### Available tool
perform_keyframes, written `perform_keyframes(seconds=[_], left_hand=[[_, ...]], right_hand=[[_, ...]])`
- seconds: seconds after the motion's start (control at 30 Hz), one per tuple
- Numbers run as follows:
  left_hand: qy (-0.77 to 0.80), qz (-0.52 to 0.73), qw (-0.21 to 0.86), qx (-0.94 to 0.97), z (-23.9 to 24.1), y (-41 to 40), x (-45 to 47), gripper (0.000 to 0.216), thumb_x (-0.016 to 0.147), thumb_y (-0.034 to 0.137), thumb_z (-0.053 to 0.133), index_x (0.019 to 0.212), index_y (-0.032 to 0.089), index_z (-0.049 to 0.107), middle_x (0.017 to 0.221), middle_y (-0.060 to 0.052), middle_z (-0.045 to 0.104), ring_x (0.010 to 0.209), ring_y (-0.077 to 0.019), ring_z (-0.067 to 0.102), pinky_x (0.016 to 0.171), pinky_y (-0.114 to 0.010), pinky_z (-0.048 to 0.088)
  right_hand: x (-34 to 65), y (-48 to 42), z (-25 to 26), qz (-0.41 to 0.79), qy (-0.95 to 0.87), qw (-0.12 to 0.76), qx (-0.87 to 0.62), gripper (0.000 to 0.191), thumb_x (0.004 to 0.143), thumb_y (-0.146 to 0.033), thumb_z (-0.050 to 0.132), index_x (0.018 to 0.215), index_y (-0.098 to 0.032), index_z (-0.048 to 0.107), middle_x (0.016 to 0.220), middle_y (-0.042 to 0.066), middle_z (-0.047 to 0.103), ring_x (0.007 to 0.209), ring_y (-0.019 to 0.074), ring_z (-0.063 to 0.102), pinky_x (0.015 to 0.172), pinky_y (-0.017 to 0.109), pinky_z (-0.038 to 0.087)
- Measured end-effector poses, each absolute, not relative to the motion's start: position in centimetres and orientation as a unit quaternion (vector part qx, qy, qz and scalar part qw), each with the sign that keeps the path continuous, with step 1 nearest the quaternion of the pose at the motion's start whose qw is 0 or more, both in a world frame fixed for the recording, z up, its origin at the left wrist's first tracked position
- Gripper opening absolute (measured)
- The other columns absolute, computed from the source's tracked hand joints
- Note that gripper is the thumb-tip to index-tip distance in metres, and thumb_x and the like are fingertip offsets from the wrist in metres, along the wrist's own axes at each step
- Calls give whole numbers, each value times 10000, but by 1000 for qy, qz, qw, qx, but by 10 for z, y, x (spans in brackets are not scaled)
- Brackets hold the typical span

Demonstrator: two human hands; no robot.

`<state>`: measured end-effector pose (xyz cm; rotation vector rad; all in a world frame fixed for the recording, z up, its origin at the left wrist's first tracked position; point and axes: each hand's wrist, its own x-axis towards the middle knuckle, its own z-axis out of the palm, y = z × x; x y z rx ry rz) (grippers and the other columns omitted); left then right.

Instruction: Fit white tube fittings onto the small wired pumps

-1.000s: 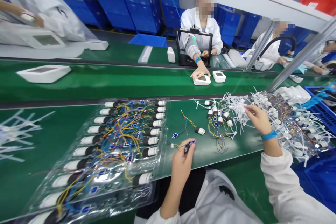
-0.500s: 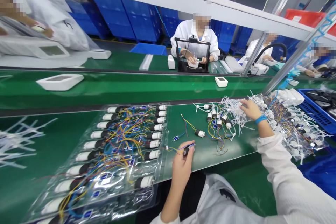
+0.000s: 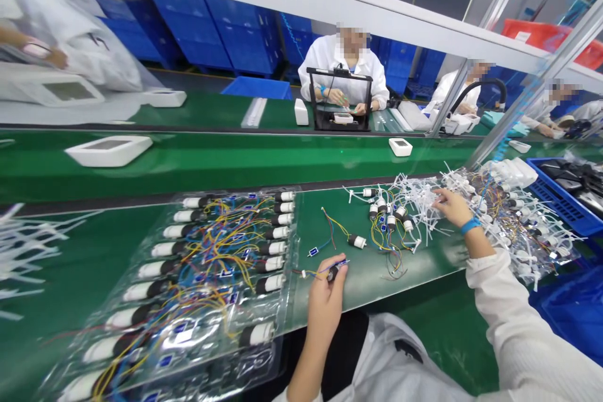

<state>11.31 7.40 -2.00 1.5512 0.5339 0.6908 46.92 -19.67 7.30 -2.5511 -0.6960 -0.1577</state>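
My left hand [image 3: 326, 295] is closed around a small black pump motor [image 3: 333, 271] with coloured wires and a blue part, just above the green table. On the table beyond it lie a black-and-white pump motor [image 3: 357, 241] and a blue-ended piece [image 3: 313, 252] on wires. My right hand [image 3: 455, 208], with a blue wristband, reaches into a pile of thin white tubes [image 3: 414, 195]. Its fingertips are pinched on a white tube, partly hidden among the others. Several wired pump motors [image 3: 391, 221] lie left of this hand.
A clear plastic tray [image 3: 293, 245] of wired motors fills the left. White tubes [image 3: 28, 251] lie at far left. A green conveyor [image 3: 264, 160] carries white devices [image 3: 110, 149]. More motors and a blue crate [image 3: 560, 198] are right. Co-workers [image 3: 342, 72] sit opposite.
My right hand stays at the tube pile, its fingers drawn closer together. My left hand still holds the motor. The view has shifted slightly; the co-worker opposite has lowered a white device.
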Motion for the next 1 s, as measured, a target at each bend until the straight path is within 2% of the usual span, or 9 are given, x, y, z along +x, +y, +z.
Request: perform_keyframes(seconds=[0.17, 0.3, 0.43, 0.57, 0.67, 0.8, 0.9, 1.0], left_hand=[[241, 274, 678, 639, -18, 73, 110, 457, 1009, 619, 717, 1203, 206, 739, 1277, -162, 834, 1169, -297, 797, 1029, -432, 613], [244, 293, 700, 604, -16, 71, 111, 455, 1001, 607, 739, 1190, 193, 727, 1229, -167, 848, 1142, -302, 815, 1013, -442, 627], [243, 364, 653, 618, -13, 68, 114, 357, 994, 545, 766, 1101, 205, 769, 1202, -140, 836, 1163, -293, 791, 1040, -430, 617], [247, 380, 646, 614, -7, 63, 112, 287, 961, 480, 797, 1046, 206, 792, 1083, -105, 821, 1051, -261, 788, 985, -390, 626], [277, 373, 669, 580, 1, 58, 111, 277, 927, 456, 824, 1035, 202, 798, 1055, -99, 832, 1003, -252, 789, 938, -374, 634], [308, 376, 703, 519, 4, 57, 115, 295, 865, 450, 884, 1010, 204, 809, 976, -76, 826, 785, -197, 742, 748, -317, 633], [313, 379, 733, 470, 1, 58, 122, 345, 828, 461, 932, 1008, 196, 802, 924, -55, 797, 687, -160, 700, 671, -294, 634], [309, 370, 761, 435, 0, 59, 126, 416, 799, 481, 971, 1027, 188, 783, 873, -35, 761, 696, -157, 703, 650, -280, 649]], right_hand=[[461, -210, 99, -72, -255, 284, -922, 320, 861, -386, 743, 1101, -203, 850, 883, 63, 842, 768, 247, 727, 804, 389, 581], [439, -210, 125, -62, -265, 365, -890, 430, 896, -501, 760, 1182, -193, 853, 943, 85, 833, 852, 272, 744, 839, 421, 583], [394, -168, 128, 91, -266, 532, -799, 473, 853, -523, 882, 1210, -215, 842, 938, 59, 807, 826, 233, 716, 762, 369, 571], [349, -98, 112, 321, -271, 629, -654, 389, 780, -525, 974, 977, -217, 842, 848, 31, 754, 735, 172, 654, 698, 314, 551], [327, -53, 104, 437, -286, 637, -567, 374, 767, -518, 1000, 856, -214, 801, 913, 42, 744, 763, 163, 642, 673, 291, 546], [316, -16, 94, 508, -301, 602, -538, 349, 865, -503, 940, 1011, -208, 825, 1206, 123, 783, 914, 208, 704, 732, 316, 591], [313, -6, 82, 542, -311, 583, -519, 344, 908, -510, 902, 1027, -198, 821, 1238, 152, 790, 935, 229, 718, 756, 330, 600], [309, -6, 70, 573, -318, 582, -482, 323, 922, -519, 891, 980, -209, 823, 1206, 139, 801, 891, 215, 708, 747, 315, 590]])
